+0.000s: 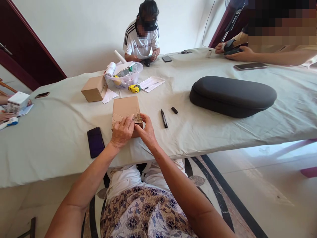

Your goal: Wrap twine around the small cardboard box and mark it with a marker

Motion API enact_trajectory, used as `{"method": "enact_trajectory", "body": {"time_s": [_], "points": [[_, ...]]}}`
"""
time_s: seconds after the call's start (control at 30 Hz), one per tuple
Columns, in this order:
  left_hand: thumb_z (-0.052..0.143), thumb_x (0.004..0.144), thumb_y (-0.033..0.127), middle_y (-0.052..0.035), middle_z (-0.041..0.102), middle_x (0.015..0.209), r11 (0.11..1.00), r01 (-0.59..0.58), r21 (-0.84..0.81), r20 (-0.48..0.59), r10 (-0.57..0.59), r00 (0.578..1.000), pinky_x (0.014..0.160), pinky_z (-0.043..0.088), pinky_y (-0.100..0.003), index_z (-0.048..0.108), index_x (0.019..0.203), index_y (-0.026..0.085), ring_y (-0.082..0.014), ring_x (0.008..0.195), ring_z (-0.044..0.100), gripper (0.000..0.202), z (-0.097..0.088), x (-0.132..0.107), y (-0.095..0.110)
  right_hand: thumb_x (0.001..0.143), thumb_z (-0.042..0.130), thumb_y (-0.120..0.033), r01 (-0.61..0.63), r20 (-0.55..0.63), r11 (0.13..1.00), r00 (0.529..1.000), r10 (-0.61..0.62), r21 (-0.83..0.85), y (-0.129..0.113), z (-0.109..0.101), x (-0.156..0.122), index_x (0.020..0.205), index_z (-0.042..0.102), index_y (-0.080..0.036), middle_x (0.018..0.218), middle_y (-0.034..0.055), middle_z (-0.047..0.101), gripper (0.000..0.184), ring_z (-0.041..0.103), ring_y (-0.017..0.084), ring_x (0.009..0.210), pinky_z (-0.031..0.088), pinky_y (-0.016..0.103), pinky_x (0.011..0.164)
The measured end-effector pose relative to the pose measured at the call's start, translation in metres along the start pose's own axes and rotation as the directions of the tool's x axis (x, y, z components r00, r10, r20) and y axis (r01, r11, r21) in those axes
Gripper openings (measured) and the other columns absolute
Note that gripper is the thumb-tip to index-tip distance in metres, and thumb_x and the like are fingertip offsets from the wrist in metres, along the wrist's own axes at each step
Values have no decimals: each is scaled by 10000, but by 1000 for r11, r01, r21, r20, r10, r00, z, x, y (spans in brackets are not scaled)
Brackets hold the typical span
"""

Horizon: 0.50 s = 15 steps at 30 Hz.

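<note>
Your left hand [122,132] lay curled over the near side of the cardboard box [125,107], holding it down. Your right hand [148,131] held the box's near right corner, with its fingertips touching a brown ribbed patch there. The box sat flat on the table [61,132], close to the near edge and about the middle of it. A dark phone [95,142] lay just left of your left hand, by the same edge. A black marker [163,118] and its cap [174,110] lay to the right of the box. Farther right was a big black case [232,96]. Past your box sat a second box [94,88], a yellow tape measure [134,88] and a clear bowl [128,77]. A person [141,39] sat at the far edge.
</note>
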State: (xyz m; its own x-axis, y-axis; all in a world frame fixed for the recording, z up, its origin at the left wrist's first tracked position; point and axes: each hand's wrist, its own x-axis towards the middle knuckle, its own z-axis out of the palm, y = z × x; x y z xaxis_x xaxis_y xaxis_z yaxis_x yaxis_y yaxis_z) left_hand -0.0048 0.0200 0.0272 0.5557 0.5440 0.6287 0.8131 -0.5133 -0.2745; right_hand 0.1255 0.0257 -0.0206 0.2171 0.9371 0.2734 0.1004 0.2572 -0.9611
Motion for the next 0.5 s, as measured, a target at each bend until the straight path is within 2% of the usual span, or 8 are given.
{"method": "enact_trajectory", "body": {"time_s": [0.1, 0.2, 0.4, 0.5], "points": [[396, 1004, 114, -135, 745, 1186, 1000, 24, -18, -44, -25, 999, 636, 384, -353, 732, 1009, 138, -232, 978, 700, 337, 3, -2, 2, 695, 603, -229, -97, 9, 987, 995, 96, 128, -4, 4, 1, 1250, 487, -220, 1314, 116, 591, 567, 571, 254, 1227, 475, 438, 1054], [409, 1001, 117, -132, 757, 1154, 999, 20, -35, -79, -22, 997, 641, 384, -355, 730, 1002, 140, -231, 984, 704, 322, 5, -4, 3, 692, 557, -221, -130, -29, 978, 990, 137, 163, -10, 8, 0, 1189, 493, -207, 1224, 111, 611, 501, 599, 237, 1148, 497, 410, 1005], [427, 1008, 174, -137, 772, 1084, 986, 75, -149, -122, -93, 988, 656, 399, -341, 719, 983, 146, -215, 953, 721, 295, 12, -9, 4, 701, 491, -221, -61, -63, 998, 996, 61, 1, -18, 5, -4, 1040, 599, -232, 1084, 64, 644, 356, 581, 230, 1060, 479, 409, 978], [436, 998, 196, -140, 766, 1081, 970, 88, -226, -98, -113, 989, 716, 438, -334, 711, 967, 158, -214, 953, 719, 280, 12, -11, 5, 685, 505, -234, -94, -31, 994, 995, 92, -58, -17, -1, -2, 970, 629, -244, 1009, 42, 647, 312, 585, 229, 979, 485, 404, 920]]}}
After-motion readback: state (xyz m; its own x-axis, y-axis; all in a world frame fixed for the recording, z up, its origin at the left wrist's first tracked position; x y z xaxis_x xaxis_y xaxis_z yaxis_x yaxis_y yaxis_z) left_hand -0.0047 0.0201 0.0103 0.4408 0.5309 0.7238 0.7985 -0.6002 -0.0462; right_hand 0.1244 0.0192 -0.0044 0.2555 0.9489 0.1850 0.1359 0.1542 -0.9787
